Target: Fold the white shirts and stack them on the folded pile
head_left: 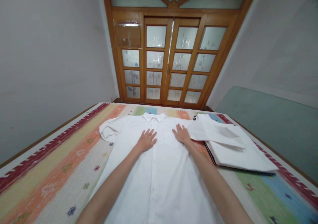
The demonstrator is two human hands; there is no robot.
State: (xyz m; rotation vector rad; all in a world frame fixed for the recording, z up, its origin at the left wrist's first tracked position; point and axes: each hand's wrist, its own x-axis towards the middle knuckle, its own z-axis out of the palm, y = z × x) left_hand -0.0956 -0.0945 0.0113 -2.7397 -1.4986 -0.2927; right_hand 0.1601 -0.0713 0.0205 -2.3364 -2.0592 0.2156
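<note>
A white short-sleeved button shirt [159, 171] lies spread face up, its collar pointing away from me and its button row running down the middle. My left hand [147, 140] rests flat on the left part of its chest, fingers spread. On the other side of the buttons, my right hand [181, 134] lies with fingers apart on the upper chest. The left sleeve is bent, with its opening showing. The right sleeve reaches over to a pile of folded white cloth [243, 151] with a dark edge beneath.
A colourful striped cloth [57, 171] covers the surface under the shirt. Wooden doors with glass panes [159, 61] stand beyond the far edge. A pale green board [268, 118] is by the right wall. Grey-white walls rise on both sides.
</note>
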